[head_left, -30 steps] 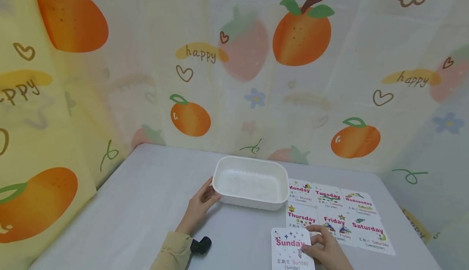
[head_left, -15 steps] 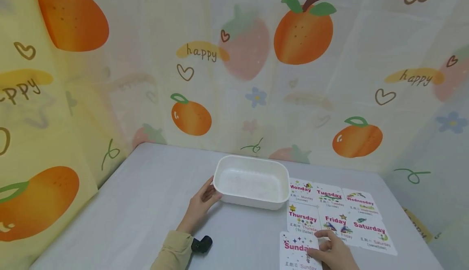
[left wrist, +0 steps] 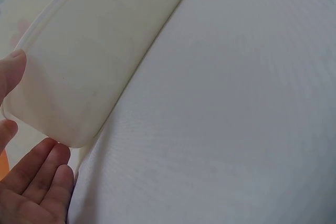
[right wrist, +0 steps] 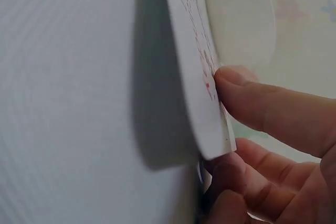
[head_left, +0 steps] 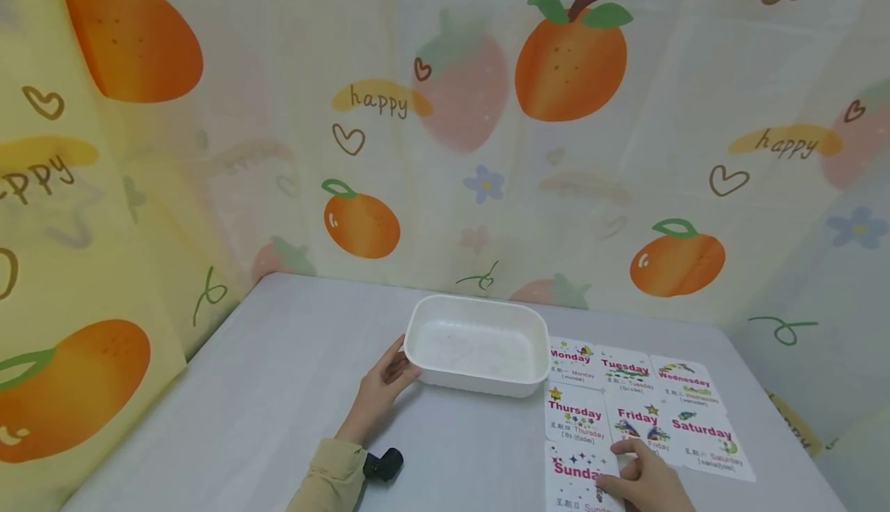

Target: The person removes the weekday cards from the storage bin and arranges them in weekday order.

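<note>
In the head view my right hand (head_left: 643, 477) pinches the right edge of the Sunday card (head_left: 577, 489), just below the Thursday card (head_left: 575, 415). The right wrist view has this card (right wrist: 202, 108) tilted off the table, thumb on its printed face and fingers beneath. My left hand (head_left: 382, 388) holds the left front corner of a white plastic bin (head_left: 480, 382). In the left wrist view the thumb lies against the bin's wall (left wrist: 79, 66) and the other fingers (left wrist: 39, 182) are curved by its corner.
Cards for Monday (head_left: 572, 361), Tuesday (head_left: 626, 369), Wednesday (head_left: 684, 384), Friday (head_left: 636, 419) and Saturday (head_left: 705, 439) lie in rows right of the bin. A fruit-print curtain (head_left: 431, 211) stands behind the pale table (head_left: 292, 342).
My right hand has moved the Sunday card to the right and slightly down, bringing it under the Thursday card. The left hand and the bin have stayed in place.
</note>
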`<state>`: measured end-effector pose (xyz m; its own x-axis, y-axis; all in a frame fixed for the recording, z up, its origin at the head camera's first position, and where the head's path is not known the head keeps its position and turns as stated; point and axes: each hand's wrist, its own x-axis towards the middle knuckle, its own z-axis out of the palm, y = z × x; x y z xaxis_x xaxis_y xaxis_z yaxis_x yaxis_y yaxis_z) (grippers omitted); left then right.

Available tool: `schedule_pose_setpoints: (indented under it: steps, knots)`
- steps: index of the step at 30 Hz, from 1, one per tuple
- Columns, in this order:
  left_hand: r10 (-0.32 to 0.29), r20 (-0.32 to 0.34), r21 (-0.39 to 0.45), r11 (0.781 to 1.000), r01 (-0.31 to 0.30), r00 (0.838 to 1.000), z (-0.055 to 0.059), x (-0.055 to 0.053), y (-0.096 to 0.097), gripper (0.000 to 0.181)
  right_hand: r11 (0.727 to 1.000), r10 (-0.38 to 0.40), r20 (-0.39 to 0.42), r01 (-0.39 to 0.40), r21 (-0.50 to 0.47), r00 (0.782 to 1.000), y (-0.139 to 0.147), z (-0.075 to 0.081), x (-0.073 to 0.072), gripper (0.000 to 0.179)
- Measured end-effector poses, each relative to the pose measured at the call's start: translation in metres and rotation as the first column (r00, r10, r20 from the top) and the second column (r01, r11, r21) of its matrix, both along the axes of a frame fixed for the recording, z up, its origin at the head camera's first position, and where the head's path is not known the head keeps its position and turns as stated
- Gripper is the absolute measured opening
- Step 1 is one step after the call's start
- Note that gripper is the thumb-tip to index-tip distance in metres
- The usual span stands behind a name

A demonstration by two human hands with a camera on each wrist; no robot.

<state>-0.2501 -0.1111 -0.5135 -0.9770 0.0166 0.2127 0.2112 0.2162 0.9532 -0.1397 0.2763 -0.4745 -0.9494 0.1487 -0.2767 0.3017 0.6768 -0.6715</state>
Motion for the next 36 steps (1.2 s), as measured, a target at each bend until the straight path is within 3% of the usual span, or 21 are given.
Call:
schedule_pose_setpoints:
  steps: [3, 20, 36]
  knots:
    - [0.006, 0.027, 0.003, 1.000, -0.006, 1.000, 0.0008, 0.0002, -0.0002, 0.071, 1.000, 0.004, -0.016, -0.004, 0.009, 1.000, 0.0007, 0.0001, 0.0005, 0.063]
    - [-0.014, 0.042, 0.015, 1.000, 0.014, 0.999, -0.0021, -0.0020, -0.0014, 0.069, 1.000, 0.001, -0.027, 0.000, 0.026, 1.000, 0.0029, -0.0034, 0.0006, 0.064]
    - [-0.002, 0.019, 0.019, 1.000, 0.002, 1.000, -0.0014, 0.0002, -0.0013, 0.070, 1.000, -0.013, -0.026, 0.013, 0.015, 1.000, 0.0039, -0.0066, 0.0005, 0.074]
